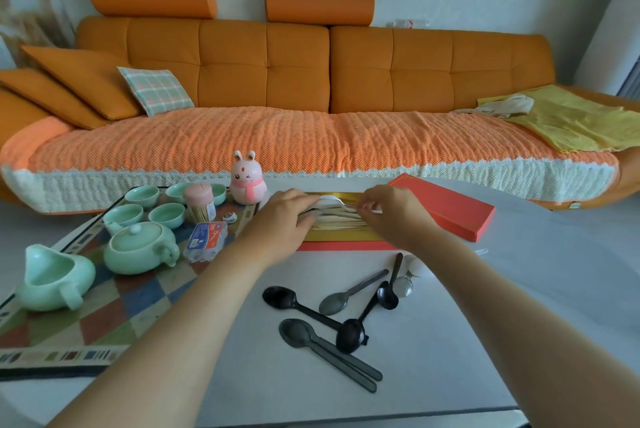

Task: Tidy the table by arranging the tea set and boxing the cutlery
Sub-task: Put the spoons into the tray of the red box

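A red box (346,246) with a gold lining lies open at the table's far middle, its red lid (450,211) beside it on the right. Pale cutlery (339,219) lies inside, with a white spoon (330,200) on top. My left hand (287,216) rests over the left end of that cutlery, fingers curled onto it. My right hand (388,211) pinches the thin handles at the right end. Several dark plastic spoons (332,320) lie loose on the white table (485,341) in front. The green tea set, teapot (138,247), pitcher (52,282) and several cups (166,214), sits on a checked mat (114,309).
A pink rabbit figure (247,181), a toothpick jar (199,204) and a small plastic pack (206,240) stand between tea set and box. Clear and white spoons (410,277) lie right of the dark ones. An orange sofa (311,98) runs behind the table.
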`<state>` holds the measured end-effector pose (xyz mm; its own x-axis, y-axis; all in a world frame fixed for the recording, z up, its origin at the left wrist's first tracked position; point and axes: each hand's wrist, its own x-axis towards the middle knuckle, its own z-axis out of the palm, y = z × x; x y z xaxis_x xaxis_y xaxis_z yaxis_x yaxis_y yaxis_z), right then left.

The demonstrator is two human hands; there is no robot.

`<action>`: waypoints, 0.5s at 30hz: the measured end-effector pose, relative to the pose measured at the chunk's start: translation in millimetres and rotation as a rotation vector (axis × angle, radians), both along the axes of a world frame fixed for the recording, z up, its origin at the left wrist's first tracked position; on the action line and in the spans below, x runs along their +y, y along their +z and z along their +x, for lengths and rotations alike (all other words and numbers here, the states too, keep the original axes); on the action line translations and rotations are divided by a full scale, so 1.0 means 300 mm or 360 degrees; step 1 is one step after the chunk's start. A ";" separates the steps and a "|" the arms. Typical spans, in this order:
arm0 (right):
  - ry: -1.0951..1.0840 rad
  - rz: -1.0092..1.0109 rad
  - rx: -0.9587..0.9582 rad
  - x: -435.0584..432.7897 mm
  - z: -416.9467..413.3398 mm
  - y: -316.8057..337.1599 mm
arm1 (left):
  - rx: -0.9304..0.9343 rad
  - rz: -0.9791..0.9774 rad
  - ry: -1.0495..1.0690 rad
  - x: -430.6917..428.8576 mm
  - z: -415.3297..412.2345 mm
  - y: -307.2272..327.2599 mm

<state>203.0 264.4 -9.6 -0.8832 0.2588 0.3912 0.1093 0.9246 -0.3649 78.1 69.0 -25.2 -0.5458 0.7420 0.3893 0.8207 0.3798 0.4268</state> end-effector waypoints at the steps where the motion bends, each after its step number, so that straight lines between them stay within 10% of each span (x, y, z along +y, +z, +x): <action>1: -0.0026 0.0043 -0.0064 0.007 -0.002 -0.009 | 0.0018 -0.0078 -0.0021 0.007 0.003 -0.011; 15: -0.0163 -0.0134 -0.0448 0.036 -0.089 -0.019 | 0.0304 -0.0324 -0.0081 0.056 -0.004 -0.061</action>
